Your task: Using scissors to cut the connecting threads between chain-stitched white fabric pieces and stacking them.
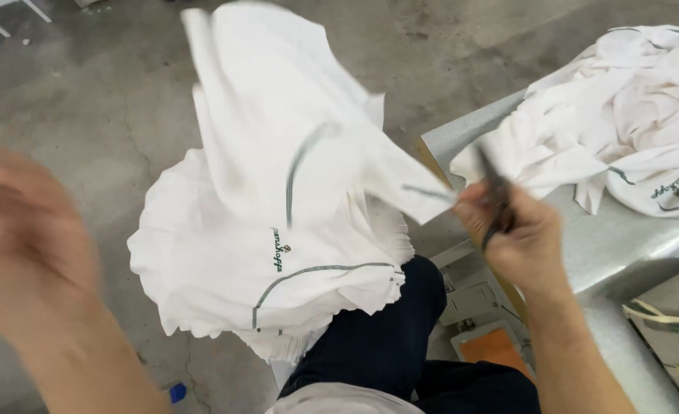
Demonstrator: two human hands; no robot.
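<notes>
Head view: white fabric piece (293,130) w/ dark trim is billowing in mid-air, one corner meeting the right hand (519,238). That hand's fingers (473,203) are clenching round a dark slim tool (496,195), prob. snips, and appear to be pinching the corner too. Left hand (29,245) is blurring w/ motion; finger state can't be told. Cloth looks light, limp, non-fragile; best taken at hem or corner. Stack of like pieces (217,284) lies below the fingers, another heap (615,115) on the grey table (623,253) beyond them.

hands: 2 | white garment heaps: 2 (278,268) | airborne white garment: 1 (278,115) | dark tool: 1 (496,195)
</notes>
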